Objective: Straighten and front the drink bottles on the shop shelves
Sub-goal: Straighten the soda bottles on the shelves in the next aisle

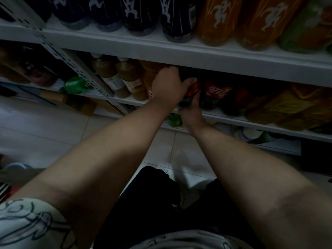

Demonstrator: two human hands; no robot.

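Both my hands are on one dark cola bottle [191, 90] with a red label, standing on the middle shelf [224, 117]. My left hand [170, 85] grips its upper part from the left, fingers curled over the shoulder. My right hand [191, 112] holds its base from below and in front. A second cola bottle [216, 91] stands just to its right. Two brown drink bottles [122, 78] with white caps and an orange bottle [149, 74] stand to the left.
The top shelf [161, 49] carries dark bottles [136, 13] and orange bottles [219, 20]. Yellow packs [294, 106] fill the middle shelf's right end. A perforated upright post [79, 69] stands at left. Green bottles [75, 84] and boxes sit lower down, above a tiled floor [45, 126].
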